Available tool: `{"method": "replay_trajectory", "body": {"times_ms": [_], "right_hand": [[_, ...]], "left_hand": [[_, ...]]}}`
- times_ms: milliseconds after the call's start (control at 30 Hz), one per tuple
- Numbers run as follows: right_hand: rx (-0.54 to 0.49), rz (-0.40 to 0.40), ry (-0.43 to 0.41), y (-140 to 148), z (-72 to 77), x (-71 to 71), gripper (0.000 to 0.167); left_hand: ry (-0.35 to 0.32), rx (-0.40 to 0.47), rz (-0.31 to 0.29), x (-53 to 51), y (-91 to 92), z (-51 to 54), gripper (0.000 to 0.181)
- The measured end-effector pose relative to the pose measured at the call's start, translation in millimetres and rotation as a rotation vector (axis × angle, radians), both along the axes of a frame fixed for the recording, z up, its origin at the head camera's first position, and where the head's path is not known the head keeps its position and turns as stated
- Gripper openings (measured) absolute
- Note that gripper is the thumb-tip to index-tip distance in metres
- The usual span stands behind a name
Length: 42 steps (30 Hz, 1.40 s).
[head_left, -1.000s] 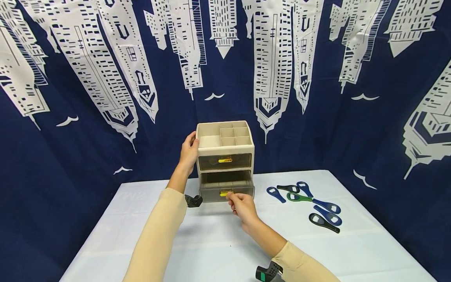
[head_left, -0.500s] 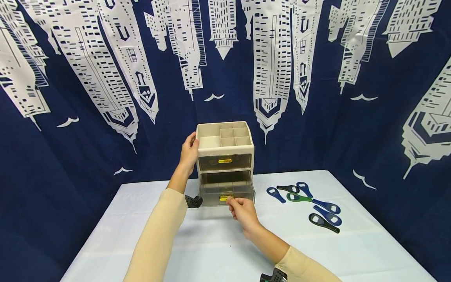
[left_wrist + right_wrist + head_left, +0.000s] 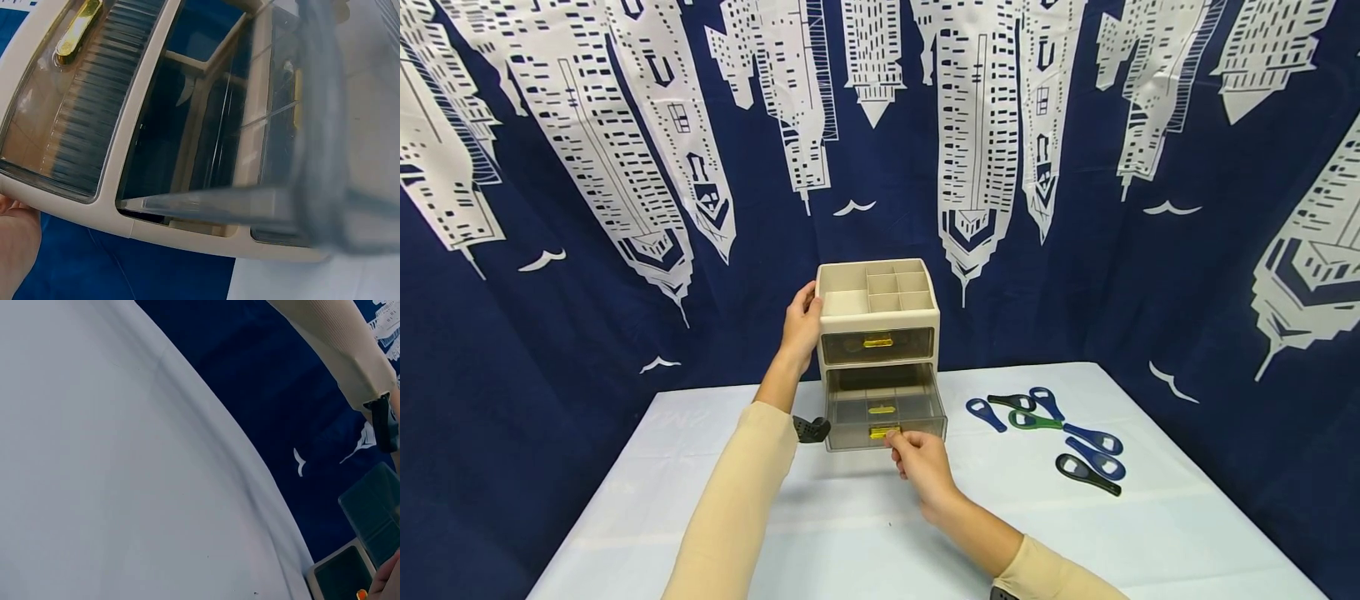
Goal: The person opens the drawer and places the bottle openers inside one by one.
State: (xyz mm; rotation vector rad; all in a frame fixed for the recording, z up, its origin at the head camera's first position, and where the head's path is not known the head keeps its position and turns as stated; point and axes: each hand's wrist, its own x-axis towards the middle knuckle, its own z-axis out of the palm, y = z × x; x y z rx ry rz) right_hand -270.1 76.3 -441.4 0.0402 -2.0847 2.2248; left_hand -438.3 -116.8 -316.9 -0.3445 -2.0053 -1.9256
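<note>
A cream desktop drawer unit [image 3: 826,354] stands at the back of the table, with clear drawers and gold handles. My left hand [image 3: 801,327] rests against its left side near the top; part of that hand shows at the lower left of the left wrist view. With thumb and fingers, my right hand [image 3: 922,468] pinches the gold drawer handle [image 3: 882,432] of the middle drawer [image 3: 848,437], which is pulled out. I see nothing inside this drawer. The upper drawer [image 3: 842,347] is closed. Through the clear plastic shows a lower gold handle [image 3: 882,409].
Several bottle openers, among them a green bottle opener [image 3: 1036,421] and a black bottle opener [image 3: 1086,475], lie to the right on the white tablecloth [image 3: 835,533]. A divided tray [image 3: 846,301] tops the unit. Behind hangs a navy curtain [image 3: 760,250] with printed buildings.
My right hand has drawn the middle drawer further out toward me, and the handle below shows through it. My left hand has stayed at the unit's side.
</note>
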Motion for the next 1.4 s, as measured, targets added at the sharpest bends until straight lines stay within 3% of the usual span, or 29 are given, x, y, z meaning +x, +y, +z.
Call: {"method": "replay_trajectory", "body": {"times_ms": [200,333,500,733,1067,1267,1400], "right_hand": [[0.007,0.005,0.001,1.1,-0.4,3.5,0.029],[0.071,0.028,-0.001,4.9,1.2,5.1,0.028],[0.223,0.116,-0.011,17.5,15.3,13.6,0.02],[0.325,0.18,0.097,47.8,43.9,19.7,0.019],[0.485,0.188,0.248,88.0,78.0,5.8,0.025],[0.512,0.166,0.279,114.7,82.9,-4.9,0.028],[0.537,0.092,0.246,137.0,80.2,-13.9,0.029]], "left_hand": [[-0.012,-0.003,-0.006,1.5,-0.3,-0.7,0.047],[-0.016,-0.012,-0.009,2.0,-0.9,-1.2,0.047],[-0.003,0.008,-0.009,0.6,-1.0,-0.6,0.046],[-0.002,-0.003,0.005,2.0,0.2,-1.8,0.046],[-0.004,0.002,-0.012,0.8,0.2,0.9,0.046],[-0.025,0.0,-0.016,0.3,0.0,-0.9,0.047],[-0.018,0.004,-0.012,0.7,0.3,-0.4,0.047]]}}
